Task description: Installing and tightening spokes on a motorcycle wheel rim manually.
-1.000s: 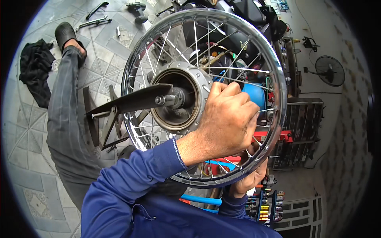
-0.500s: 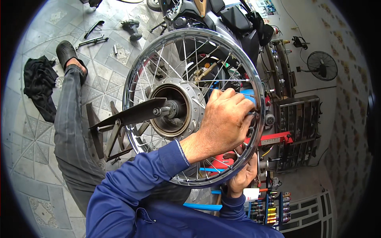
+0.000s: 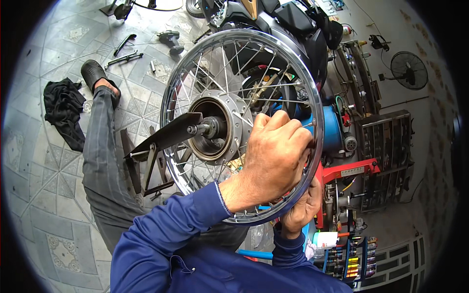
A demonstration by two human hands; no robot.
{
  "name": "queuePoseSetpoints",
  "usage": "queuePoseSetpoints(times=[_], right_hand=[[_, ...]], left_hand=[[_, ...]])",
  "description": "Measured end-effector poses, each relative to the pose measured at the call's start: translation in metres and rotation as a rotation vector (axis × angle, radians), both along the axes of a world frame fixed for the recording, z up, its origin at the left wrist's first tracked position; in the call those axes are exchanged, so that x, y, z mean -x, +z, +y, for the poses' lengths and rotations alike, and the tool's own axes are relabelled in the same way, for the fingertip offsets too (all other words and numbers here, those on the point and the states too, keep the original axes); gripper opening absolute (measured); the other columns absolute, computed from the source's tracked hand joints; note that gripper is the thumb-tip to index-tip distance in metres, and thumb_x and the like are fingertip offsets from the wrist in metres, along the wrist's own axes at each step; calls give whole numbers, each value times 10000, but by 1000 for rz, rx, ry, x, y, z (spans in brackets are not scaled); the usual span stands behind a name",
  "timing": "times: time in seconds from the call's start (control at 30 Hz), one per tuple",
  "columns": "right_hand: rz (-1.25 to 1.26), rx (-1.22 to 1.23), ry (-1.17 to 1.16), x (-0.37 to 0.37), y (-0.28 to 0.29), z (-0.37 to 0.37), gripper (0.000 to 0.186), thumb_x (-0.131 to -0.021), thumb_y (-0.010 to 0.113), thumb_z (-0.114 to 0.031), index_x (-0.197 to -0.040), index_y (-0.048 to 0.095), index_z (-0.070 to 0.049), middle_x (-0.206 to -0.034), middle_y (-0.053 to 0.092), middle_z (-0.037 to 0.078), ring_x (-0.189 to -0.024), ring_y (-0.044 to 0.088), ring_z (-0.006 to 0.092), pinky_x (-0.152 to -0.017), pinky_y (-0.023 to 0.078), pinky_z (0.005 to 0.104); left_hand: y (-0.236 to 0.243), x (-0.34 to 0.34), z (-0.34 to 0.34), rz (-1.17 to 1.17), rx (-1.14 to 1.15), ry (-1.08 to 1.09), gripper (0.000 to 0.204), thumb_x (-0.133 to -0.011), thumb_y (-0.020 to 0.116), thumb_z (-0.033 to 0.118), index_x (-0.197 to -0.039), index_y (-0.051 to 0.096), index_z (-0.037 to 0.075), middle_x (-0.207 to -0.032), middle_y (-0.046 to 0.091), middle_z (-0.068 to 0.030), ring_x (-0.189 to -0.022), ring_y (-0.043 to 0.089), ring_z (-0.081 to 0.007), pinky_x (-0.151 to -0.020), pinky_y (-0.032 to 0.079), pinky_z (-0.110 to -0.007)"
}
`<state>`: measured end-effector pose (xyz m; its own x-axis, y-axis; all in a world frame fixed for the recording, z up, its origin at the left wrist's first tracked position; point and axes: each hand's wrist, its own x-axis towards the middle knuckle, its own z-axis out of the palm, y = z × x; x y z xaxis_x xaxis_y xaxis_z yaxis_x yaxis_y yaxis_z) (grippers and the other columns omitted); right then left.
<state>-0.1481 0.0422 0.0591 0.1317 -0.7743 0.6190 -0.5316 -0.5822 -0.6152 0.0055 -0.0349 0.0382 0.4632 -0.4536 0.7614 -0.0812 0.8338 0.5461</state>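
Note:
A spoked motorcycle wheel with a chrome rim [image 3: 318,111] stands in front of me. Its grey hub [image 3: 242,119] has an open drum side, and the axle [image 3: 196,130] pokes out through a dark metal stand arm [image 3: 165,131]. Across the spokes lies my left hand [image 3: 277,158], fingers curled tightly down at the rim's inner right side. What its fingertips pinch is hidden beneath the hand. My right hand [image 3: 302,211] is closed at the rim's outer lower-right edge, just below the left one. Its fingertips are partly covered by the rim, so their grip cannot be made out.
A black motorcycle [image 3: 288,24] stands beyond the wheel. Right of it are a blue tank [image 3: 328,128], a red metal bar [image 3: 349,171] and a rack of bottles [image 3: 349,261]. Left on the tiled floor lie a black cloth [image 3: 63,110] and a cordless drill [image 3: 171,41].
The view has shifted, so the floor and background sit further right. My right hand has come slightly closer to my left hand. Both stay closed at the rim's right side.

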Motion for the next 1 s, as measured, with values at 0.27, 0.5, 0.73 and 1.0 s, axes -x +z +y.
queuePoseSetpoints(times=[0.27,0.5,0.73,1.0], right_hand=[[-81,-35,82,7,-2,-3,392,-1081,471,-158,-1343,480,133,-1164,638,158,-1040,620,168,-936,478,274],[-47,-6,77,12,-7,-2,402,-1083,488,-214,-1304,514,120,-1218,653,182,-1092,649,203,-966,499,315],[-53,9,85,10,-10,-2,415,-1082,488,-224,-1314,509,120,-1252,637,190,-1114,643,217,-988,497,331],[-79,-54,139,11,-8,0,410,-1081,452,-142,-1371,446,149,-1270,618,234,-1153,620,227,-1007,469,319]], left_hand=[[2,4,10,-67,-67,109,272,-680,766,33,-913,630,71,-837,594,-63,-835,556,-258,-730,383,-382],[3,-6,10,-116,-125,20,243,-695,745,39,-906,628,65,-842,563,-75,-834,534,-274,-745,387,-406],[4,-4,16,-146,-141,25,225,-695,734,30,-898,642,65,-852,566,-75,-845,528,-271,-735,377,-410],[1,-13,14,-178,-104,-28,232,-704,740,38,-924,667,51,-848,556,-75,-851,524,-282,-740,377,-415]])
